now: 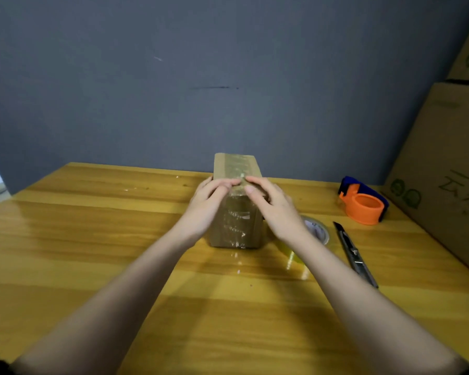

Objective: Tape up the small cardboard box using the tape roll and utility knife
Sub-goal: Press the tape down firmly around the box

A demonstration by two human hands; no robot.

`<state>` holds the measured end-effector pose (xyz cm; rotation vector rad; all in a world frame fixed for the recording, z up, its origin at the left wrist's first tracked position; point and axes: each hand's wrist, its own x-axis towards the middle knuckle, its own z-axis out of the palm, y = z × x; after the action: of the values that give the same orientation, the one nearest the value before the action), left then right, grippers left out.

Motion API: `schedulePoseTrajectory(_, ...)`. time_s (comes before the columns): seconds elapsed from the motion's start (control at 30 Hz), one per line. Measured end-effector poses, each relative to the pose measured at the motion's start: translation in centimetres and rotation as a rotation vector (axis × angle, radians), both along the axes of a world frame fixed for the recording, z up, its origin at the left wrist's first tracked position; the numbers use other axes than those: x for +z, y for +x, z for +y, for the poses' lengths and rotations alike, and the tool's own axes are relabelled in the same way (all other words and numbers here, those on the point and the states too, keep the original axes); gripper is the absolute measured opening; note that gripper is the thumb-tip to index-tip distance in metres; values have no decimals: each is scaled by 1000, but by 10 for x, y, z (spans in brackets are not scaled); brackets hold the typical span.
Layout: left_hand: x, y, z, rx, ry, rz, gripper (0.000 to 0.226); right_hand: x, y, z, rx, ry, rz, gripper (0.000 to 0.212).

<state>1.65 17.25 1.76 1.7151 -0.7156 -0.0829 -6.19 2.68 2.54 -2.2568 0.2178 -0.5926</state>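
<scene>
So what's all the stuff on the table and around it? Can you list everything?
small cardboard box: one, brown with clear tape on it, middle of the table
tape roll: one, clear yellowish, right of the box, partly behind the right forearm
utility knife: one, dark, lying right of the tape roll
tape dispenser: one, orange and blue, far right of the table
big cardboard boxes: two, brown, stacked at the right edge
table: one, yellow wood
wall: one, grey, behind
left hand: one, resting on the box's near top edge
right hand: one, same edge
</scene>
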Motion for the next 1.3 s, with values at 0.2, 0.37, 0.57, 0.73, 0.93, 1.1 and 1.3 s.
schedulePoseTrajectory(0.2,0,-5,6,22,32,-51,27,-2,-3,8,-117,-64,4,44)
schedulePoseTrajectory(0.37,-6,-2,6,-31,-45,-76,18,-7,-1,5,-139,-148,-30,48)
schedulePoseTrajectory(0.57,-10,7,10,-90,17,-156,27,-13,-4,0,-98,-197,-12,55)
schedulePoseTrajectory(0.73,-11,11,14,-127,73,-182,38,-15,-2,-7,-70,-232,13,64)
schedulePoseTrajectory(0.93,-10,12,20,-180,161,-214,58,-15,-3,-10,-27,-299,77,78)
schedulePoseTrajectory(1.1,-3,8,22,-218,243,-179,70,-14,-5,-8,84,-50,96,80)
schedulePoseTrajectory(1.3,-9,0,16,-194,121,-120,56,-21,-2,21,-184,85,-102,60)
